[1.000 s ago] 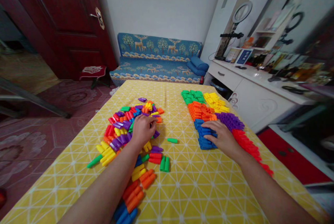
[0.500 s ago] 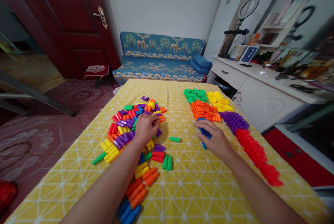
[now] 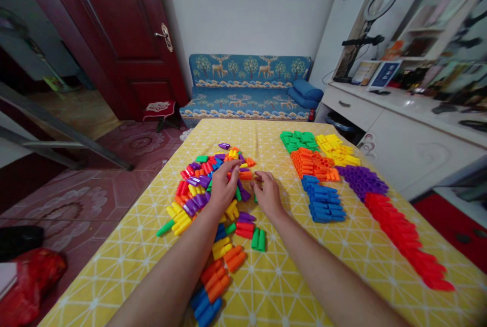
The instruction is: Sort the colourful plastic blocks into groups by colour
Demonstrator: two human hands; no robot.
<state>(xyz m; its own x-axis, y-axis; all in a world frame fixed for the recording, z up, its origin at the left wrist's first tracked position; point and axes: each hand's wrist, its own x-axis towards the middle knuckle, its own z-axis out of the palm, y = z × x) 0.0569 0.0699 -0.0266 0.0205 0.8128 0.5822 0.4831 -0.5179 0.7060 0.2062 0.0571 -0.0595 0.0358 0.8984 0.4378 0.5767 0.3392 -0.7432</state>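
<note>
Toward the right edge of your tabletop (image 3: 262, 286) you have six groups, one each of green pieces (image 3: 299, 140), yellow pieces (image 3: 338, 152), orange pieces (image 3: 312, 164), purple pieces (image 3: 361, 181), blue pieces (image 3: 324, 201) and red pieces (image 3: 407, 239); toward the left edge, one mixed pile (image 3: 195, 204).

The pieces (image 3: 324, 204) are red, orange, yellow, green, blue and purple, the tablecloth (image 3: 272, 286) white-lined yellow.
</note>
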